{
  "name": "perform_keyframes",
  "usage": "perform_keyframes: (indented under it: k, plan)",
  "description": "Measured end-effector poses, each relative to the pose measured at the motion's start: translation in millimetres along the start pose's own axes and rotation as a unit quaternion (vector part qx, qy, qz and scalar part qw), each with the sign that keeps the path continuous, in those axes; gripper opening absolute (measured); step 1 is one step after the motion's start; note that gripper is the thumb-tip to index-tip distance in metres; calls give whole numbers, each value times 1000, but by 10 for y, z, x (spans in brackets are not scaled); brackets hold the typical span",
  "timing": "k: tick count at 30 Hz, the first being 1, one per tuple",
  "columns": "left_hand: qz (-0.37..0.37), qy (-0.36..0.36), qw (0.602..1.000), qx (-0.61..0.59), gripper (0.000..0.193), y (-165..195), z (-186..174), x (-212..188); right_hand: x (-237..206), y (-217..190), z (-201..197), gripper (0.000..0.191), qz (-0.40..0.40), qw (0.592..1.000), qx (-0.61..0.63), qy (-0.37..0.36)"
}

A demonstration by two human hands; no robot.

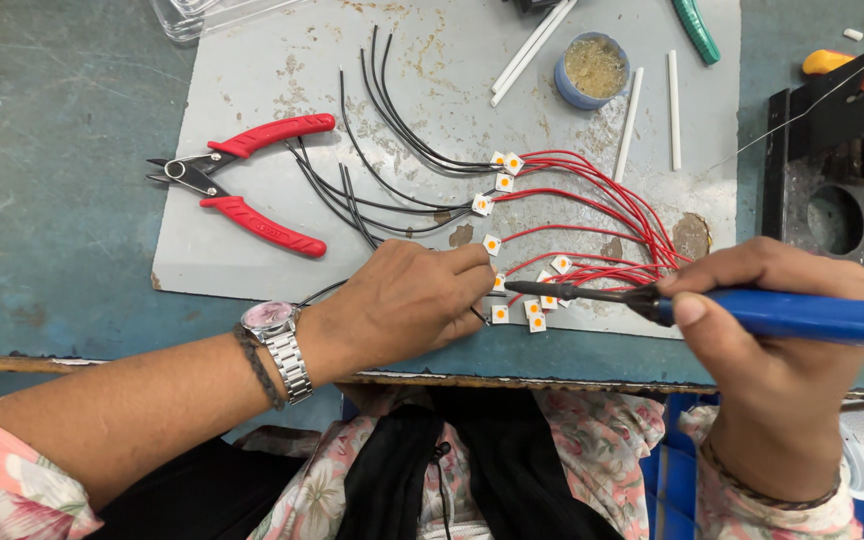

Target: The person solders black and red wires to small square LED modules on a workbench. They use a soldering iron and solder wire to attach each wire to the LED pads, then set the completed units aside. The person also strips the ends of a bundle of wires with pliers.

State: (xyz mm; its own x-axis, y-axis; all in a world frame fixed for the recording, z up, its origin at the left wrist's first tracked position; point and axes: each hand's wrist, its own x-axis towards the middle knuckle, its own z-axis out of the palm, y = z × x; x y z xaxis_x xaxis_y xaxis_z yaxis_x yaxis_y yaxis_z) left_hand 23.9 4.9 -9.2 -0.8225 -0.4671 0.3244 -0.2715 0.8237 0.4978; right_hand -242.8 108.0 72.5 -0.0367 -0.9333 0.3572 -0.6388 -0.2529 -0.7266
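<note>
Most LED chips already carried red and black leads. The right hand gripped the soldering iron; the left hand pinched a chip at the mat's near edge.

Pliers lie on the mat, left of the wired chips.

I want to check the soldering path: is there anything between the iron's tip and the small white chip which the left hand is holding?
Nothing visible: the soldering iron in the right hand points its tip straight at the white chip pinched by the left hand. Red wires lie beyond it.
</note>
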Motion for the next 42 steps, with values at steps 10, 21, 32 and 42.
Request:
perform_keyframes:
  k: [10, 21, 32, 42]
  plan:
    - [3, 0, 1000, 0, 30, -2, 13, -2, -5, 28, 77, 20, 34, 999, -9, 0]
    - [-3, 8, 1000, -9, 26, -1, 18, -7, 96, -77, 119, 19, 18, 999, -33, -21]
    - [1, 12, 1000, -9, 25, -2, 14, -6, 19, -56, 56, 18, 12, 999, 37, 4]
    - [2, 16, 1000, 2, 28, -7, 35, -8, -370, 322, -26, 22, 18, 967, 196, 159]
